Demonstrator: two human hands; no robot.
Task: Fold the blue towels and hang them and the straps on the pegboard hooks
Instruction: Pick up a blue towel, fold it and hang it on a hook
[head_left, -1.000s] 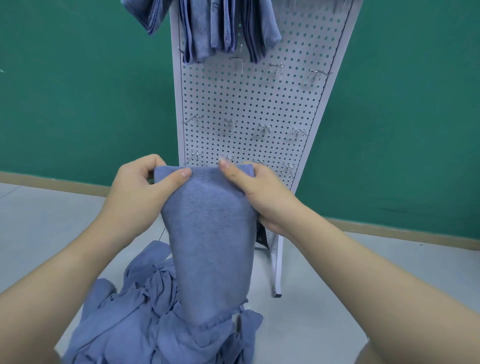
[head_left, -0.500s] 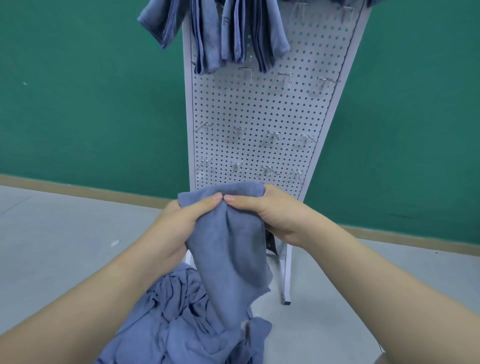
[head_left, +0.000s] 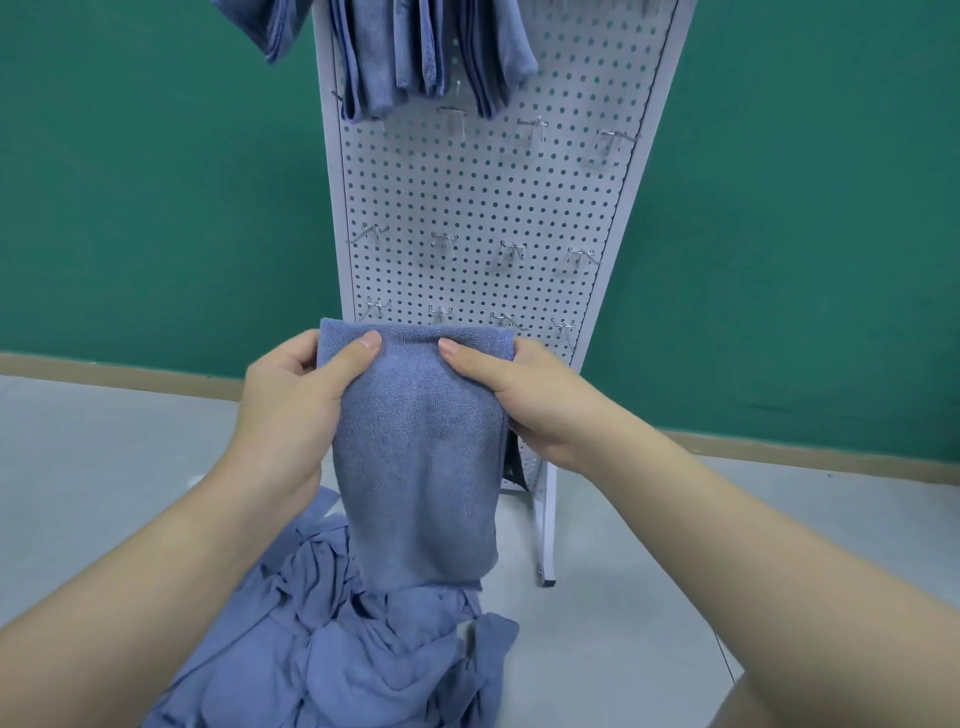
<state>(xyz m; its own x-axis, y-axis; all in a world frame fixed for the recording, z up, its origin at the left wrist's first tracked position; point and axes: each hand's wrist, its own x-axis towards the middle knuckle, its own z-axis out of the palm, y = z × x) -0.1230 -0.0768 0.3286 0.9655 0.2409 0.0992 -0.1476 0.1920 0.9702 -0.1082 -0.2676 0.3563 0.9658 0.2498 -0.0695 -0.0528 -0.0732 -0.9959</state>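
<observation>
Two hands: my left hand (head_left: 291, 400) and right hand (head_left: 524, 400) pinch the folded blue towel (head_left: 415, 441), mid-frame.
Risk: fold slipping open before reaching the pegboard hooks (head_left: 511, 249).

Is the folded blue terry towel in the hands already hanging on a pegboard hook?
No, both the left hand and right hand hold the folded blue terry towel below the hooks.

Folded blue terry towel (head_left: 415, 441) hangs between the left hand (head_left: 291, 405) and right hand (head_left: 535, 400), in front of the white perforated pegboard stand (head_left: 483, 197). Below it, a heap of crumpled blue towels (head_left: 353, 649) on the grey floor (head_left: 104, 467). Folded blue towels (head_left: 410, 52) hang atop the board.
</observation>
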